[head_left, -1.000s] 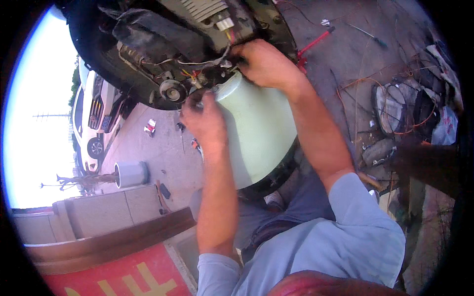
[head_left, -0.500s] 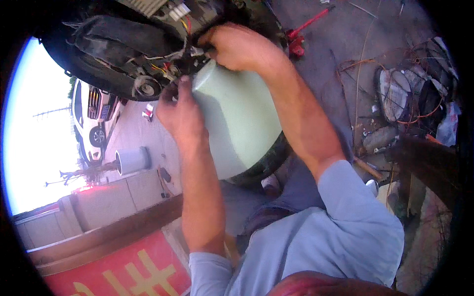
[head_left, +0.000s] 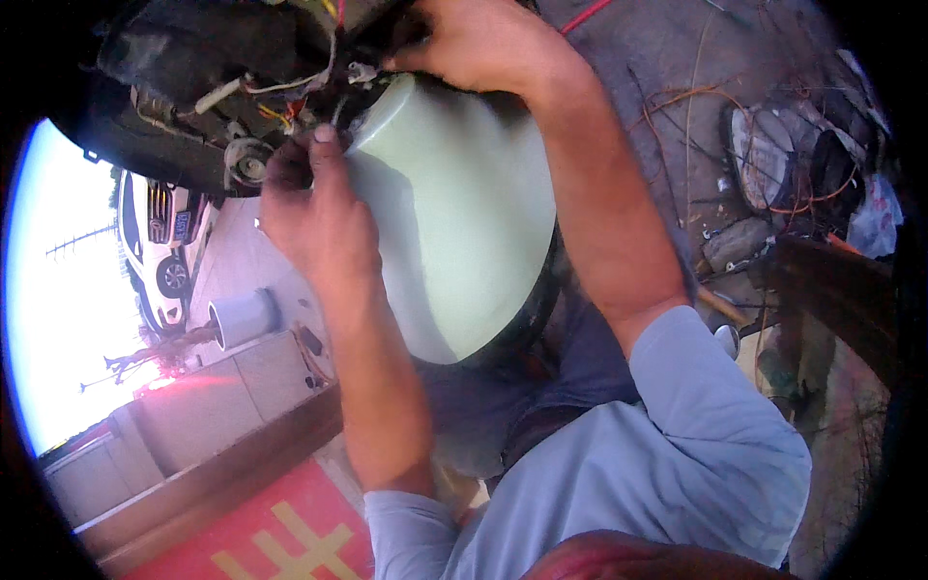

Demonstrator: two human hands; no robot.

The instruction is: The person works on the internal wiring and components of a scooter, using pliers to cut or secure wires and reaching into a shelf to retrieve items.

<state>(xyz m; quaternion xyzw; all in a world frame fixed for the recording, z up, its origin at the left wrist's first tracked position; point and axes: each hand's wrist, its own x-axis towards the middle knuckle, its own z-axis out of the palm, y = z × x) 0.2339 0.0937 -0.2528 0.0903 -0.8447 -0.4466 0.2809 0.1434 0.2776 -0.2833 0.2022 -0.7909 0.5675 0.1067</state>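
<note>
A smooth, pale green curved panel [head_left: 464, 232] hangs between my forearms, its narrow end pointing up at a dark vehicle body. My left hand [head_left: 324, 208] is closed in a pinch at the panel's upper left edge, thumb and fingers together beside thin wires [head_left: 280, 118]. Above the panel's narrow tip, my right hand [head_left: 488, 43] is curled with its fingertips by a small pale connector [head_left: 362, 72]. What either hand pinches is too small or hidden to make out. A round metal part [head_left: 246, 164] sits just left of my left fingertips.
Black vehicle housing [head_left: 203, 48] fills the upper left. Stones, loose wire and a pale worn slab [head_left: 764, 159] lie on the ground at right, near a dark beam [head_left: 836, 285]. At left are a white pot [head_left: 242, 317], a low wall [head_left: 208, 411] and a parked white car [head_left: 159, 242].
The vehicle body and both hands sit higher and slightly further left in view. The panel's lower end has tilted a little; both hands stay at the wires around its narrow end.
</note>
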